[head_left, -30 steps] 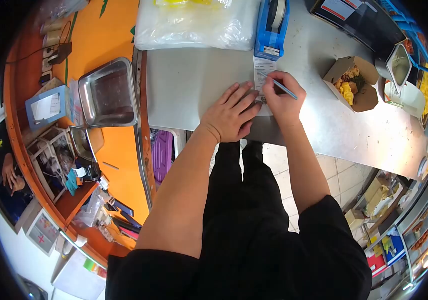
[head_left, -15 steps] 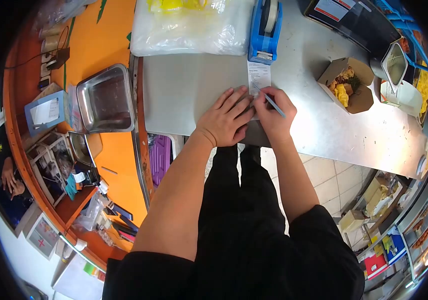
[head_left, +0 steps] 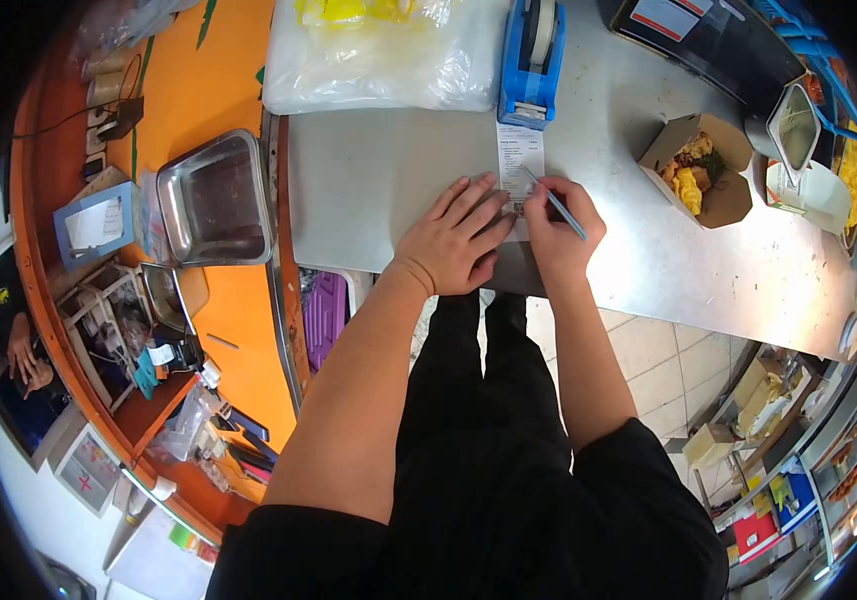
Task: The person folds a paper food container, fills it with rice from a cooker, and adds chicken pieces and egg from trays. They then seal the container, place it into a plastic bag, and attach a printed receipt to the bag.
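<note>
My right hand is closed round a slim blue-grey pen, its tip over a printed paper receipt. The receipt lies on the metal counter, its top end against the blue tape dispenser. My left hand lies flat with its fingers spread, the fingertips at the receipt's left edge. Part of the receipt's lower end is hidden by my hands.
A stack of clear plastic bags lies at the back. On the right stands an open cardboard box of food, beside a metal container. To the left, a steel tray rests on the orange counter.
My right hand has shifted slightly right with the pen, uncovering more of the receipt. My left hand stays in place.
</note>
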Action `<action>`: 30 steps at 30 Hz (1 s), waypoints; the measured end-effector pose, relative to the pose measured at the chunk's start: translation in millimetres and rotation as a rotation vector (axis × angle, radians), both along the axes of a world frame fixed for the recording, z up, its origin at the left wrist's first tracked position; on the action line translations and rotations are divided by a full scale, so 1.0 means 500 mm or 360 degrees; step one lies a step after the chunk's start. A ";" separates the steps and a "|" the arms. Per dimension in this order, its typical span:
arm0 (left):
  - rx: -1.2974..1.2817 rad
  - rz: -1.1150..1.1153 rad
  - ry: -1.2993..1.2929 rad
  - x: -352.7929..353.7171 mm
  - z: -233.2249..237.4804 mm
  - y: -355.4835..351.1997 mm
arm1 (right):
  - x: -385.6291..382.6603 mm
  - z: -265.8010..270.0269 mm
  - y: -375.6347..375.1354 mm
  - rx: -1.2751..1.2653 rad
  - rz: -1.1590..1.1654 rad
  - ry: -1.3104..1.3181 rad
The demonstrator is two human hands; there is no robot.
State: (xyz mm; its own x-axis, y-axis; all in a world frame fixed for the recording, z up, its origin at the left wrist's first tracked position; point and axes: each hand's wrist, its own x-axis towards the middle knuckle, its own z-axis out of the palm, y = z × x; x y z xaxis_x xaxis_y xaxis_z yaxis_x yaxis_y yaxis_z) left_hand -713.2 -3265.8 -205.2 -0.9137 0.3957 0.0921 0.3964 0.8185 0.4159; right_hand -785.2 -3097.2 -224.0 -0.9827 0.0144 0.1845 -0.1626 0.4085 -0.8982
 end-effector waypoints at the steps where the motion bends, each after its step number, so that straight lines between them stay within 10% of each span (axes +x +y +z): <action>1: -0.0002 0.0002 -0.0004 0.003 -0.001 -0.001 | 0.002 0.000 -0.002 -0.0002 0.0002 -0.0004; 30: 0.0016 -0.0017 -0.0030 -0.002 0.000 0.001 | 0.004 0.006 0.025 -0.0076 0.0037 -0.0053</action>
